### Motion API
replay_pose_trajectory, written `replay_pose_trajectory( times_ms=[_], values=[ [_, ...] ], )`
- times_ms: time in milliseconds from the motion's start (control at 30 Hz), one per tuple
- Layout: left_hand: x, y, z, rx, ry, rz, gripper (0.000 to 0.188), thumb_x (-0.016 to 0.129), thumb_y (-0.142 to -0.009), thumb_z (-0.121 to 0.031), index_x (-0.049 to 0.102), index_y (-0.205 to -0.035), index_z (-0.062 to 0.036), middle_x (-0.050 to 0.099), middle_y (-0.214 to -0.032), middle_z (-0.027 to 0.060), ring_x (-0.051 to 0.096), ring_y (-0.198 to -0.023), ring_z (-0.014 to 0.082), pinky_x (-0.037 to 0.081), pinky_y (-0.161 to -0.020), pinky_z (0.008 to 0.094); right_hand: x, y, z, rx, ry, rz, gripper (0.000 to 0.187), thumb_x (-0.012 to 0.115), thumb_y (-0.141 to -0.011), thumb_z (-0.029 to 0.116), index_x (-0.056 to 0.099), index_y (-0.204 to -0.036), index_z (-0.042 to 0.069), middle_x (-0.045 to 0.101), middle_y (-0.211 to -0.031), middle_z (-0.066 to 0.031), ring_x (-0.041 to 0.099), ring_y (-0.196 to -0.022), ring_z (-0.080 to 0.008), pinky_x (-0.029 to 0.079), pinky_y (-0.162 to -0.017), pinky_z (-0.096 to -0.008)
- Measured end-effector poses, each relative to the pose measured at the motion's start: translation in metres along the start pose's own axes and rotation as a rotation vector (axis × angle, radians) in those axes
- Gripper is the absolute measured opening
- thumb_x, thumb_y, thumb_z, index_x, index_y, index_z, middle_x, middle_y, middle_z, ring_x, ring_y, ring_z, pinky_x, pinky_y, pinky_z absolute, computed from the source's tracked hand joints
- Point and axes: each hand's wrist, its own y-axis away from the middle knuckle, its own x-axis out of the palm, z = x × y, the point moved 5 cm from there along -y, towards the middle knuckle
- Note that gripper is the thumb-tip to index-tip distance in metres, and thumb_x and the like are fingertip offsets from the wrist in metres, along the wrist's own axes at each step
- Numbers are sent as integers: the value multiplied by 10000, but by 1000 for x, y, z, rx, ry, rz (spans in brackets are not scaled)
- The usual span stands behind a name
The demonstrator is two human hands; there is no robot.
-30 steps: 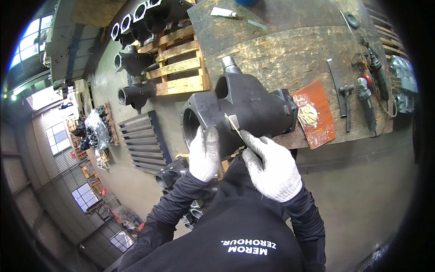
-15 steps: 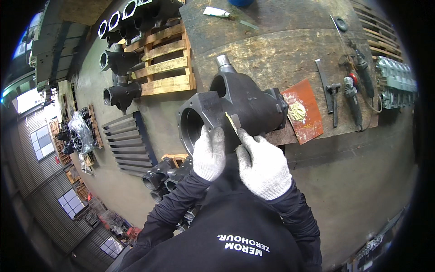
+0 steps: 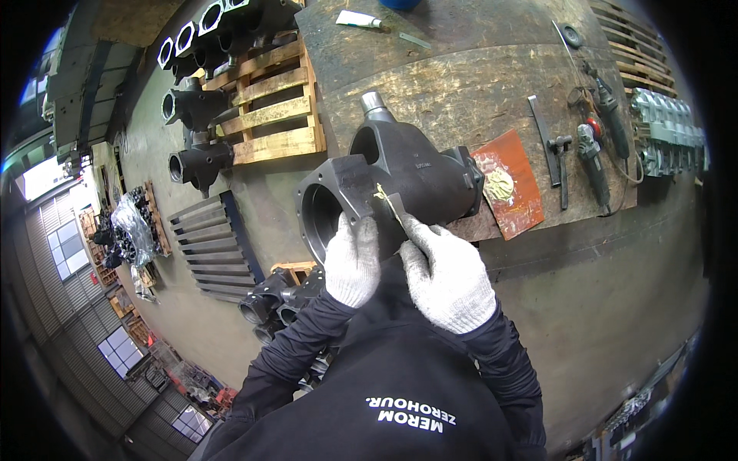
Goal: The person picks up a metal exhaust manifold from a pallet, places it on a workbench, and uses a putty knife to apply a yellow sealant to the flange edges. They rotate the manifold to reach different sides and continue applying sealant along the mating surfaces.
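Note:
A large dark grey metal casting point(image 3: 423, 173) lies at the near edge of the worktable, its round flanged opening facing left. My gloved left hand point(image 3: 352, 263) grips the near side of that flange, fingers at the rim of the opening. In my gloved right hand point(image 3: 450, 278) is a small flat putty knife point(image 3: 396, 207), pinched between thumb and fingers and tilted against the casting. A pale yellow smear of putty point(image 3: 380, 192) sits on the surface just beyond the blade's tip. More yellow putty point(image 3: 500, 184) lies on an orange sheet point(image 3: 526, 211) to the right.
On the wooden worktable point(image 3: 461, 84) are a tube point(image 3: 358, 19), a flat metal bar point(image 3: 543, 138), a hammer-like tool point(image 3: 563, 165) and an angle grinder point(image 3: 592, 157) with its cord. Left stand similar castings point(image 3: 201, 157) by a pallet point(image 3: 280, 142) and a slatted metal rack point(image 3: 215, 246).
The putty knife has shifted slightly and its blade shows more plainly, with the yellow smear now on the casting beyond its tip. My left hand keeps its hold on the flange.

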Motion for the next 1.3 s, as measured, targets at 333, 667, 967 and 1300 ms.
replay_pose_trajectory(
  times_ms=[333,667,967,1300],
  values=[
    [-1,1,0,-121,-19,108,455,674,-932,-57,508,-1253,220,653,-868,268,644,-697,373,524,-629,436,8,6,2,0,99,-1,341,663,-897,87,663,-1224,-7,640,-851,-189,661,-690,-357,531,-624,-414],
    [3,10,4,-120,64,87,484,684,-917,-44,496,-1269,230,639,-881,266,627,-719,369,519,-651,437,-3,18,7,-36,135,35,377,695,-853,55,678,-1228,32,623,-860,-155,655,-669,-326,537,-614,-390],
    [-1,7,-8,114,-119,-25,461,678,-931,-55,506,-1258,221,645,-827,243,633,-685,361,511,-613,438,0,10,2,-37,149,-33,364,695,-854,42,683,-1218,29,586,-801,-145,628,-635,-315,509,-587,-389],
    [-2,10,-10,133,-90,-18,468,651,-964,-105,496,-1250,231,676,-827,265,681,-702,394,538,-618,447,-8,13,12,-73,261,56,341,706,-835,54,700,-1176,43,613,-834,-135,643,-644,-315,530,-595,-392]
  ],
)
